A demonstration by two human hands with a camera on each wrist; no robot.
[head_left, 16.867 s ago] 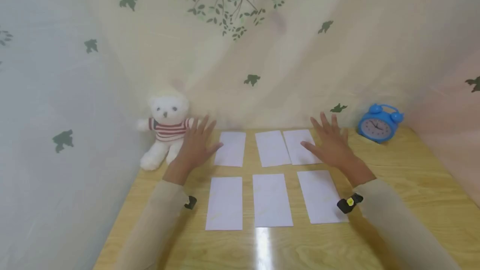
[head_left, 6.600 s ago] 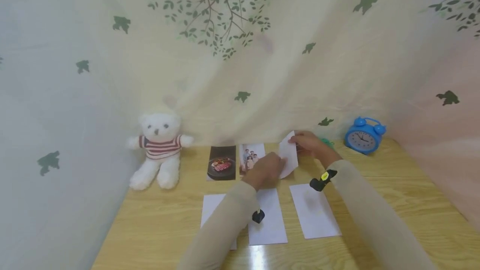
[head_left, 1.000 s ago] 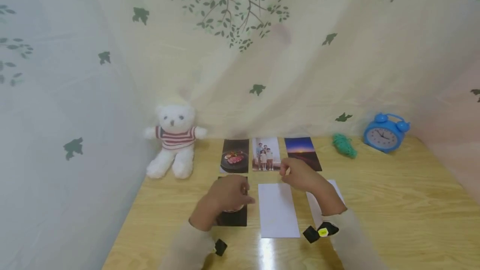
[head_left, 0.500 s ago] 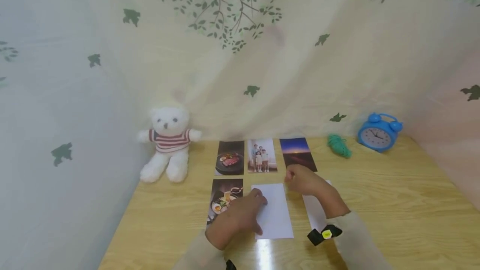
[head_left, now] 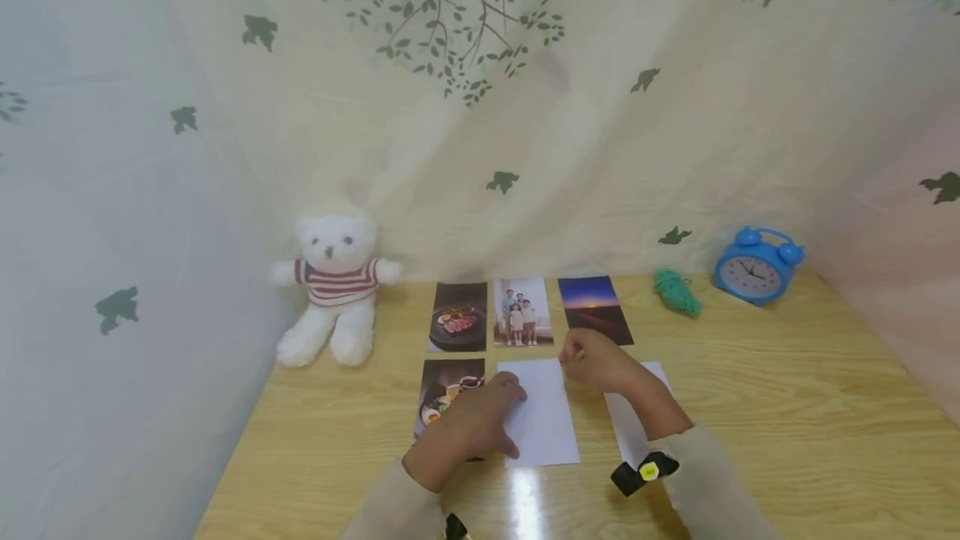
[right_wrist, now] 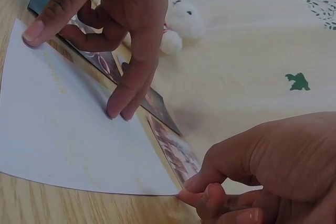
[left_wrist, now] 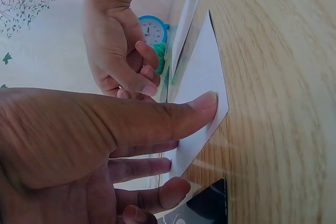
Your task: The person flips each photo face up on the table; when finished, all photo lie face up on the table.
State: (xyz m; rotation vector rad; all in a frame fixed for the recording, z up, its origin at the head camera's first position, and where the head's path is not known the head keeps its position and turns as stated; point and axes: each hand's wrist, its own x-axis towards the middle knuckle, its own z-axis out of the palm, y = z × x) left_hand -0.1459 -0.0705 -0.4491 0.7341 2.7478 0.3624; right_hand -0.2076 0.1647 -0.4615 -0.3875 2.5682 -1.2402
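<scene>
In the head view, a photo card lying white side up (head_left: 543, 423) is in the middle of the front row. My left hand (head_left: 480, 419) rests over its left part, fingers and thumb spread; the left wrist view shows the thumb (left_wrist: 202, 103) on its surface near one edge. My right hand (head_left: 600, 361) pinches the far right corner between thumb and fingers, as the right wrist view shows at the card's tip (right_wrist: 170, 190). Left of it lies a noodle-bowl photo (head_left: 442, 398), partly under my left hand. Another white-backed card (head_left: 630, 423) lies beneath my right forearm.
Along the back lie a steak photo (head_left: 457, 319), a family photo (head_left: 522, 315) and a sunset photo (head_left: 596, 307). A white teddy bear (head_left: 333, 286) sits at the left. Green yarn (head_left: 677, 292) and a blue alarm clock (head_left: 757, 267) stand at the right, before a cloth backdrop.
Over the longer span, the back row and front-left cards went from white to picture side. Since half a second ago, the middle card shifted slightly away and my right hand moved left to its corner.
</scene>
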